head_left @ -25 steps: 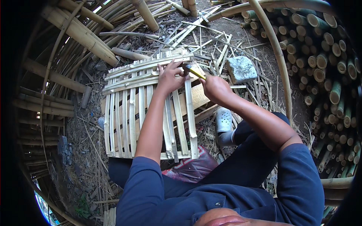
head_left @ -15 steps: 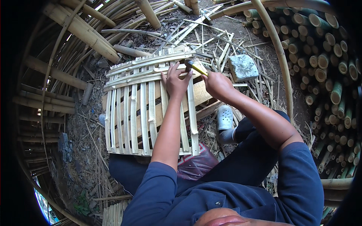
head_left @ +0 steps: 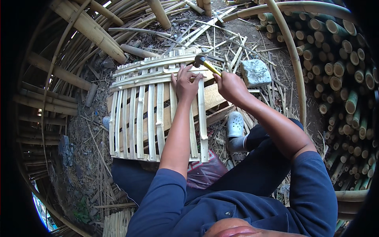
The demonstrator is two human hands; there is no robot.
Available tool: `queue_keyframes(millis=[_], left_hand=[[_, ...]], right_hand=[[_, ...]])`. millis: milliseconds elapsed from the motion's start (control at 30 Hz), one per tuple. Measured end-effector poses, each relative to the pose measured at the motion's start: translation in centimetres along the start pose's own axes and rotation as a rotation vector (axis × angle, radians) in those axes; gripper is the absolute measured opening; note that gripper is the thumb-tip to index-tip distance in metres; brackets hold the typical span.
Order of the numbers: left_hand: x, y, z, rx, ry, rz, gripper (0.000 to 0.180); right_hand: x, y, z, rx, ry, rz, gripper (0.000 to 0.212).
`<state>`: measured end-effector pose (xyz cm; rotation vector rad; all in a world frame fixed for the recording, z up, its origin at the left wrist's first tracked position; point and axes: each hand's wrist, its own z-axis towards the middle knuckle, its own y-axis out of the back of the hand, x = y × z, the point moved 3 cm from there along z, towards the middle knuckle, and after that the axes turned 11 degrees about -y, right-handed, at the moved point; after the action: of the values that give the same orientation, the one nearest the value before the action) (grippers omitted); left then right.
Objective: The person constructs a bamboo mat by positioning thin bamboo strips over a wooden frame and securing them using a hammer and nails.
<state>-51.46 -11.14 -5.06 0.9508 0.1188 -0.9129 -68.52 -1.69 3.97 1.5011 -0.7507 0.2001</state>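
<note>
A hammer (head_left: 212,68) with a yellow and black handle is gripped in my right hand (head_left: 233,87), its dark head raised over the far right corner of a bamboo slat panel (head_left: 140,114). My left hand (head_left: 186,85) lies on the panel's crosswise strips near that corner. Its thumb and forefinger draw together at a strip end; whatever sits between them is too small to make out. The pale slats run lengthwise with gaps, crossed by several strips at the far end. Wooden boards (head_left: 213,96) show beneath the panel.
A pale stone block (head_left: 256,73) stands right of the hammer. Cut bamboo poles (head_left: 335,69) are stacked at the right, behind a curved pole (head_left: 294,55). Bamboo scraps (head_left: 237,51) litter the ground beyond. My clog-shod foot (head_left: 235,124) is close to the panel's right side.
The hammer head has lifted away from the strip end, and my right hand has shifted slightly right. My left hand keeps nearly the same place on the panel.
</note>
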Motion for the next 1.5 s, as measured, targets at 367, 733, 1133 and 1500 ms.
queue_keyframes(millis=[367,733,1133,1500], left_hand=[[-0.4,0.1,0.3,0.031,0.036,0.044,0.027],[-0.2,-0.1,0.2,0.037,0.004,0.082,0.029],[0.5,0.2,0.0,0.02,0.006,0.011,0.021],[-3.1,-0.6,-1.6,-0.099,0.336,0.004,0.032]], right_hand=[[-0.7,-0.4,0.1,-0.005,0.031,-0.012,0.047],[-1.2,-1.5,0.0,0.029,0.05,-0.083,0.046],[-0.9,-1.3,0.7,0.064,0.031,-0.132,0.046],[-0.8,-0.9,0.6,0.067,0.014,-0.141,0.045]])
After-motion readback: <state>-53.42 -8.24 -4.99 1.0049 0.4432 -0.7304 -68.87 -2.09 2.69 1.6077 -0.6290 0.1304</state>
